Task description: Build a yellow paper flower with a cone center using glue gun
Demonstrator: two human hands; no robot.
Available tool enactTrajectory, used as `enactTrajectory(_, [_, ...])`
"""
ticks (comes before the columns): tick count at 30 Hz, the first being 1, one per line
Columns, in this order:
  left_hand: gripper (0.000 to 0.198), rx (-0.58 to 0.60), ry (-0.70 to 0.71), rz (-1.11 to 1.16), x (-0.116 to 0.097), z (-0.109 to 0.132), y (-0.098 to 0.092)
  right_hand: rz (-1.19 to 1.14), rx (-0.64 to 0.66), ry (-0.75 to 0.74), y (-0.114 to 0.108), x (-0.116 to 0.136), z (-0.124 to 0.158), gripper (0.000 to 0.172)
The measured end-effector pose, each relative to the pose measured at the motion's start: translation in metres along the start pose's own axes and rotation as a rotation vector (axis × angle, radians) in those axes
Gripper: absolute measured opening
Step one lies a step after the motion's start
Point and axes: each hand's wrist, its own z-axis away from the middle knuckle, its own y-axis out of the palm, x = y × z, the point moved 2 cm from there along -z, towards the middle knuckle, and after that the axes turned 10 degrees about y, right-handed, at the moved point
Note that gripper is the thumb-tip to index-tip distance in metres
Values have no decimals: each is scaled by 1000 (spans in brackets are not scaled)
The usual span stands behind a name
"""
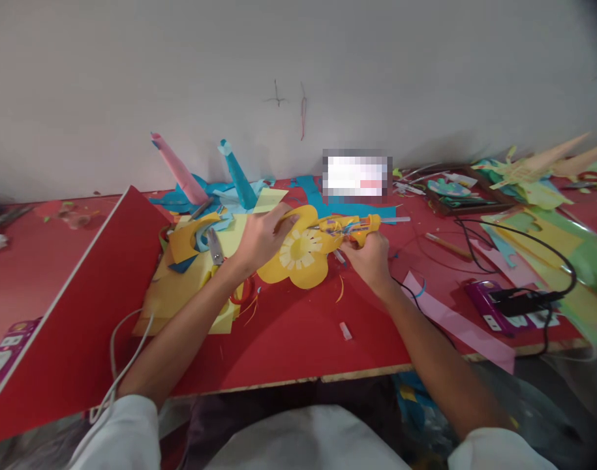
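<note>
The person wears a plain white top, its front (pixel 298 437) filling the 6 o'clock edge. A short white left sleeve (pixel 126 427) sits at 7 o'clock, a matching right sleeve (pixel 494 450) at 5 o'clock. Past them the forearms run bare to the left grip (pixel 261 241) and right grip (pixel 371 258)

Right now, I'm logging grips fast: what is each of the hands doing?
Left hand: gripping the yellow paper flower at its edge.
Right hand: closed on the yellow glue gun.
</note>
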Motion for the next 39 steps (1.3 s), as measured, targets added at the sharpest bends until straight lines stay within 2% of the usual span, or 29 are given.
enactTrajectory(6, [18,3,9,4,-2,0,-1,0,-42,10,2,-3,0,20])
enactTrajectory(18, [19,11,-14,2,1,0,0,-31,3,27,-3,1,1,28])
enactTrajectory(25, [19,13,-11,-17,3,2,0,-55,-123,51,-4,-1,1,31])
enactTrajectory(33, [17,-16,85,-13,0,0,1,-11,-66,-10,1,0,5,30])
enactTrajectory(39, [17,-13,72,-3,0,0,1,14,-74,-9,2,-3,2,21])
